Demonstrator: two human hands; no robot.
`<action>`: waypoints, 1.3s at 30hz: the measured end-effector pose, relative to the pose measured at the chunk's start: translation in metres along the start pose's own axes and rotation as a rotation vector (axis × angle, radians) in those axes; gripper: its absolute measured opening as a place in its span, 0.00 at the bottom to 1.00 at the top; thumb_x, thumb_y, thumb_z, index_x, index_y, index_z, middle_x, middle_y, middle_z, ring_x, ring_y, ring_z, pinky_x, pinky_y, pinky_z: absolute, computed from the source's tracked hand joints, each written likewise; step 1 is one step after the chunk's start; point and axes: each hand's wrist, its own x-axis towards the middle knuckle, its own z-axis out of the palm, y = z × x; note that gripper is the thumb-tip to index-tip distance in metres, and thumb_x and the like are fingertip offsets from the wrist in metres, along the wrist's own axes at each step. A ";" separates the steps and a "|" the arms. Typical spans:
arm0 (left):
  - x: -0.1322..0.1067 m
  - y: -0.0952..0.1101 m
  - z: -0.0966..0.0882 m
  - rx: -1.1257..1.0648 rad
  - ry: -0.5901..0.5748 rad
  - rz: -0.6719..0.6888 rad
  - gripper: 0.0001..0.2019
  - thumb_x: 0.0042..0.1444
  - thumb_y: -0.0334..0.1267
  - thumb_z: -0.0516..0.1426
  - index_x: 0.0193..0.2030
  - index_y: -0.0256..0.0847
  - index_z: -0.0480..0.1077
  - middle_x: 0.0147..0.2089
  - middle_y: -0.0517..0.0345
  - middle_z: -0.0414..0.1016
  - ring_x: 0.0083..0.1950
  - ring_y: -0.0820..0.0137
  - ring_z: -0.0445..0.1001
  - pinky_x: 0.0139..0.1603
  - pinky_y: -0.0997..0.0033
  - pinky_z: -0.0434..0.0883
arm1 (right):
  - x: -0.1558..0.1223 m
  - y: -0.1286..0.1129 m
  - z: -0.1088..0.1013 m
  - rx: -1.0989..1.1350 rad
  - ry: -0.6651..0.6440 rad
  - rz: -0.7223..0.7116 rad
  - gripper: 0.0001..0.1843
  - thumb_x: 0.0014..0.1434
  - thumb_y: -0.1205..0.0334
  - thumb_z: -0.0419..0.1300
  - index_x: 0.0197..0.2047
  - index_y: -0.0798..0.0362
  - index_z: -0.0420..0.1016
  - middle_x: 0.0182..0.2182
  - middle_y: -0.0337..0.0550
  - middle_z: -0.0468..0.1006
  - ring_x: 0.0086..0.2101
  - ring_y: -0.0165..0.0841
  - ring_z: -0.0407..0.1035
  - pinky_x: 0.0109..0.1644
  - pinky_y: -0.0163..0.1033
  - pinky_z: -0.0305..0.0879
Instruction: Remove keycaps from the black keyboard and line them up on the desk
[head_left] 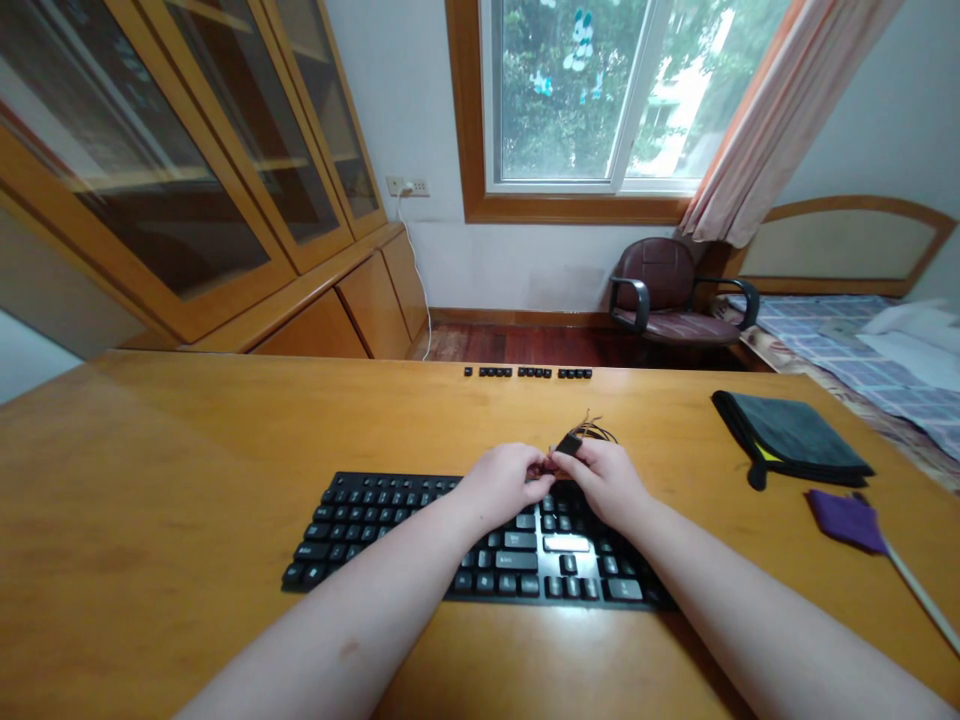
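A black keyboard (390,535) lies flat on the wooden desk (187,470) in front of me. Both my hands hover over its upper middle rows, fingertips meeting. My left hand (501,484) is closed in a pinch against the right one. My right hand (606,480) is closed on a small black wire key puller (576,440), whose thin wire loops stick up behind the fingers. A row of loose black keycaps (529,373) is lined up near the desk's far edge.
A folded dark cloth (791,432) lies on the desk at right, with a purple brush on a pale handle (855,522) nearer me. Glass-fronted wooden cabinets (187,180) stand to the left. A brown armchair (667,295), a window and a bed lie beyond the desk.
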 end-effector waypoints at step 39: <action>-0.001 0.001 -0.001 -0.341 0.060 0.091 0.10 0.54 0.31 0.51 0.38 0.40 0.73 0.39 0.58 0.76 0.41 0.69 0.72 0.45 0.71 0.67 | 0.001 0.004 -0.002 0.212 0.142 -0.285 0.12 0.61 0.58 0.53 0.35 0.50 0.77 0.29 0.44 0.78 0.32 0.33 0.70 0.39 0.40 0.65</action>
